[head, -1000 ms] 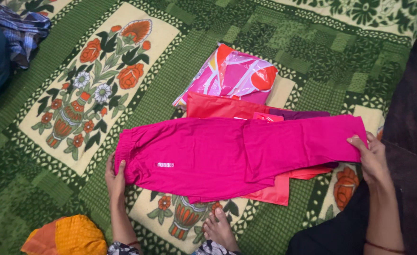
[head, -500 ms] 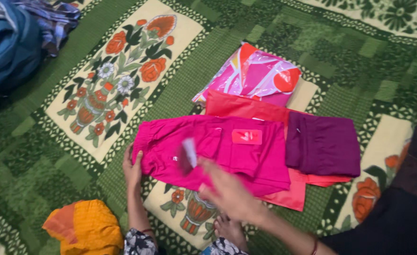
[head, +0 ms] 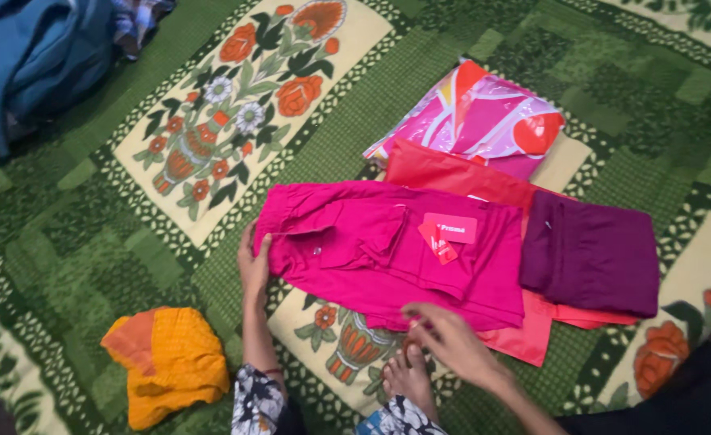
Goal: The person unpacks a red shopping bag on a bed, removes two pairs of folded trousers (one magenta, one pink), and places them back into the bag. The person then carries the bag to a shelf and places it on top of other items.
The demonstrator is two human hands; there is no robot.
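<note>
A bright pink garment (head: 387,250) lies folded in half on the green floral bedspread (head: 89,242), with a small pink tag (head: 449,229) on top. My left hand (head: 254,266) rests flat on its left end, at the waistband. My right hand (head: 444,338) is at the near edge of the pink garment, fingers pinched on the hem. Beneath it lies a coral-red garment (head: 452,173), and a folded purple garment (head: 593,254) sits to the right on the coral one.
A pink, red and white patterned folded cloth (head: 484,117) lies behind the pile. An orange-yellow bundle (head: 166,362) sits at the near left. Blue clothes (head: 33,56) are heaped at the far left. My bare foot (head: 408,379) is just below the pink garment.
The pink garment's right leg was folded over to the left, uncovering the purple garment. My right hand came from the far right end to the near hem. The view shifted left.
</note>
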